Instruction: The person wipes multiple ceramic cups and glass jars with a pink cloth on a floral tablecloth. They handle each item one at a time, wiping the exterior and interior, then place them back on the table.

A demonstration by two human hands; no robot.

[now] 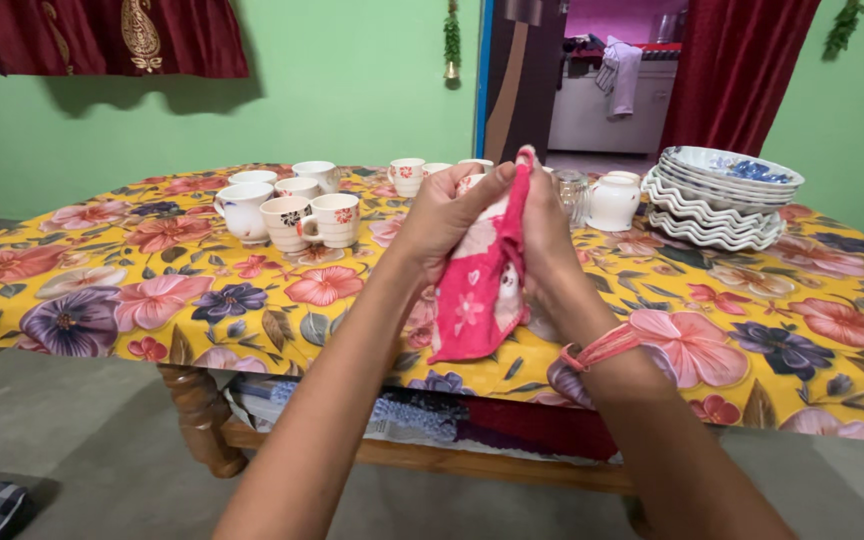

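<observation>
Both my hands, left hand point(447, 215) and right hand point(549, 235), pinch a pink cloth point(482, 290) around a cup point(476, 235), above the floral tablecloth point(132, 280); mugs point(297, 210) left, stacked plates point(717, 200) right, green wall point(352, 80) behind

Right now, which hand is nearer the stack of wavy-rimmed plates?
Right. The right hand, gripping the pink cloth, sits closer to the stack of wavy-rimmed plates; the left hand is farther, beyond the cloth.
</observation>
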